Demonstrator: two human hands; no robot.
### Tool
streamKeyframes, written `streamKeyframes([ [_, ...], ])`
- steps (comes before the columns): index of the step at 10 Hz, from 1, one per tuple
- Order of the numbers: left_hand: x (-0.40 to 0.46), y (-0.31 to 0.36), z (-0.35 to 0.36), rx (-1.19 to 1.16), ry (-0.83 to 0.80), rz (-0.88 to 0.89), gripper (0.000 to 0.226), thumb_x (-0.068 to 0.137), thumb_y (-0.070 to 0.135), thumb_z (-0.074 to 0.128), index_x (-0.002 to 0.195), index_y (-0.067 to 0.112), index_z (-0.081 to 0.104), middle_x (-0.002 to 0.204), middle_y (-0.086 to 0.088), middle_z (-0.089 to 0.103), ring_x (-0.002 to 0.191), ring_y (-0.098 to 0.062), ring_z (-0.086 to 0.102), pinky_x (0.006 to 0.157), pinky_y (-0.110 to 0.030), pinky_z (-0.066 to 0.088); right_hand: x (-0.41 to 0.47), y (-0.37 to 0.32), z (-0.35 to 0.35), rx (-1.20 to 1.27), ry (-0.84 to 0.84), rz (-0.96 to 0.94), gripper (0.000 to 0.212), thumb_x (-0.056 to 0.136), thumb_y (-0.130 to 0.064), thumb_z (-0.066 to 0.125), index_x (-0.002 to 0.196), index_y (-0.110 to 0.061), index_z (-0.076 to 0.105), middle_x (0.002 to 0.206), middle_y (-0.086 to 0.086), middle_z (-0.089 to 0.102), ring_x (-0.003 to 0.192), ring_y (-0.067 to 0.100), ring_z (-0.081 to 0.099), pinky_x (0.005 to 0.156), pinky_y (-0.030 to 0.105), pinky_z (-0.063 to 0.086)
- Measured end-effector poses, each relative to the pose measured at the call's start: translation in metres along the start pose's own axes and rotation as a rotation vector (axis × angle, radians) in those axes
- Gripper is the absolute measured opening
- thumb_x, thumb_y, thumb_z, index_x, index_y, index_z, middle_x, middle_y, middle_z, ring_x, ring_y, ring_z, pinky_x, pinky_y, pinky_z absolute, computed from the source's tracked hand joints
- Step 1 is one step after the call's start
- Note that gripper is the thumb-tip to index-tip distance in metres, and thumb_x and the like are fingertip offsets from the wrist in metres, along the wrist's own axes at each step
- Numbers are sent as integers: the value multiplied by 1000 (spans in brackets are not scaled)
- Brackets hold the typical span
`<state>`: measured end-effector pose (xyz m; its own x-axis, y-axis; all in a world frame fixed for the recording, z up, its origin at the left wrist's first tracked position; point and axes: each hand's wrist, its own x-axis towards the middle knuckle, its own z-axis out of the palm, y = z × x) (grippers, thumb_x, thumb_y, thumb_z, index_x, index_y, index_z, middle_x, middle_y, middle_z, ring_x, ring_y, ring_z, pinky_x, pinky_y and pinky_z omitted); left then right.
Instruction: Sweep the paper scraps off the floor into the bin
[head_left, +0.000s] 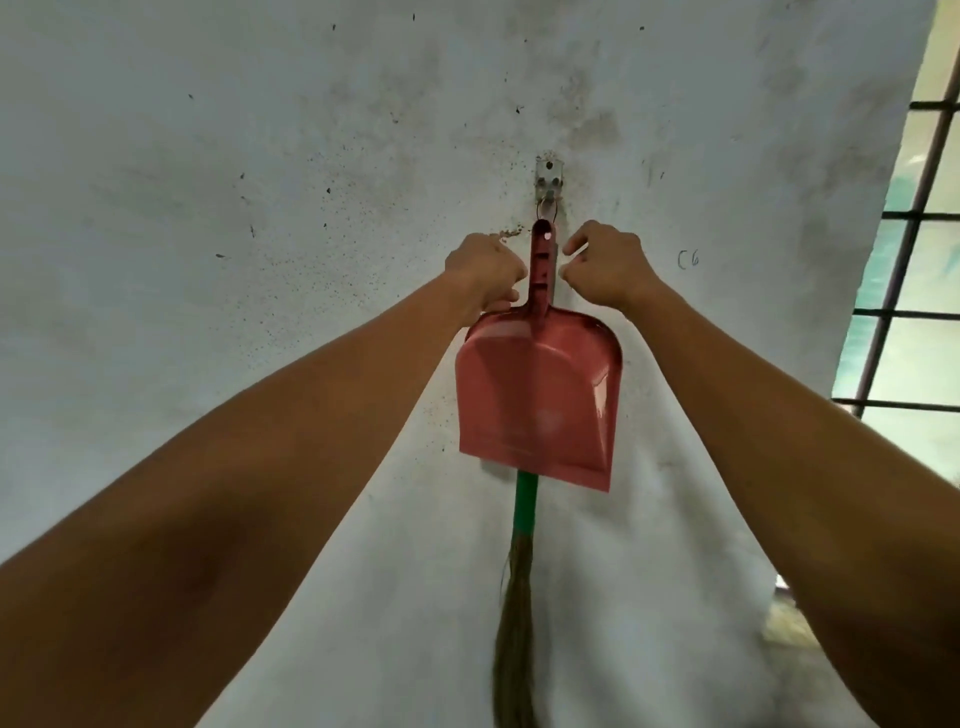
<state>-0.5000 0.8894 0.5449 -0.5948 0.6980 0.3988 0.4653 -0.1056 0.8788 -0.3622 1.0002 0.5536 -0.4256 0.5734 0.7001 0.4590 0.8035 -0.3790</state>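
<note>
We see a red plastic dustpan hanging flat against a stained white wall, its handle reaching up to a small metal hook. Behind it hangs a broom: a green handle shows below the pan's edge, with brown bristles trailing down. Our left hand touches the dustpan's handle from the left, fingers curled at its base. Our right hand sits just right of the handle, fingers curled; we cannot tell whether it grips anything. A barred window stands at right.
</note>
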Motion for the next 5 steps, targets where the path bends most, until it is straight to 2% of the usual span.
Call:
streamKeyframes([
  [1,-29,-6,-12,71,-41,0,16,97,3,66,111,5,75,111,-14,75,79,-20,75,81,-42,68,-25,7,2,17,-27,8,27,89,-21,68,116,-17,65,113,9,68,107,24,64,82,23,48],
  [2,-63,-16,-26,161,-51,8,12,98,6,67,106,9,75,108,-9,76,90,-20,77,85,-39,67,-59,9,2,19,47,-18,21,90,-20,64,111,-16,65,108,9,69,100,24,67,78,24,46],
  [3,-95,-32,-40,224,-44,21,10,99,8,68,104,13,75,104,-5,76,92,-18,77,82,-34,67,-102,6,1,-28,209,-87,23,95,-23,60,115,-14,62,116,10,64,104,24,62,86,32,50],
  [4,-128,-52,-55,287,-47,22,11,101,9,68,108,15,75,103,-3,75,90,-16,75,71,-26,63,-157,-6,-1,-89,282,-126,28,97,-24,56,122,-11,58,124,13,55,108,29,57,85,38,50],
  [5,-154,-80,-69,356,-34,58,13,101,14,67,110,18,75,108,0,74,93,-16,74,73,-25,61,-205,-15,7,-183,350,-81,34,99,-25,53,126,-7,54,128,17,53,110,35,54,80,45,52],
])
